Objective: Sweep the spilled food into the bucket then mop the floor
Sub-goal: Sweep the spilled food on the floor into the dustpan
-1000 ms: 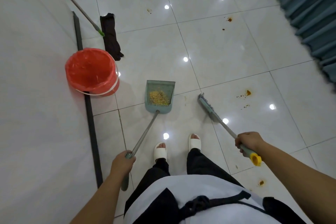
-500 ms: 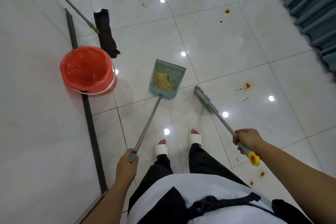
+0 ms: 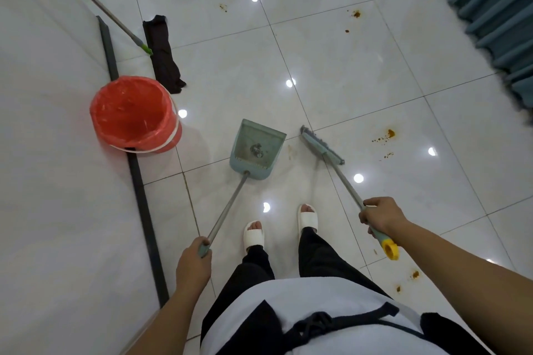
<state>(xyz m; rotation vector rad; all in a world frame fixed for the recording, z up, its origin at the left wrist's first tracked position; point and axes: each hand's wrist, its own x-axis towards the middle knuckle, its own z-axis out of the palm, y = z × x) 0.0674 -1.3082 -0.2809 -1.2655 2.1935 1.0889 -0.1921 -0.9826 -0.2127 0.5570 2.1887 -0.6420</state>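
Several patches of spilled food [image 3: 386, 135] are seen scattered over the floor [image 3: 331, 52], right of the broom [image 3: 321, 147] and further out, so the sweeping is judged only partly done. The dustpan [image 3: 255, 150] is held low between the bucket [image 3: 171, 138] and the broom, with just a few scraps in it, its handle gripped by the curled fingers of the left hand [image 3: 193, 262], while the broom handle is wrapped tight by the right hand [image 3: 380, 217]. The mop [image 3: 163, 55] is left leaning by the wall [image 3: 43, 153], untouched, so mopping is yet to be started.
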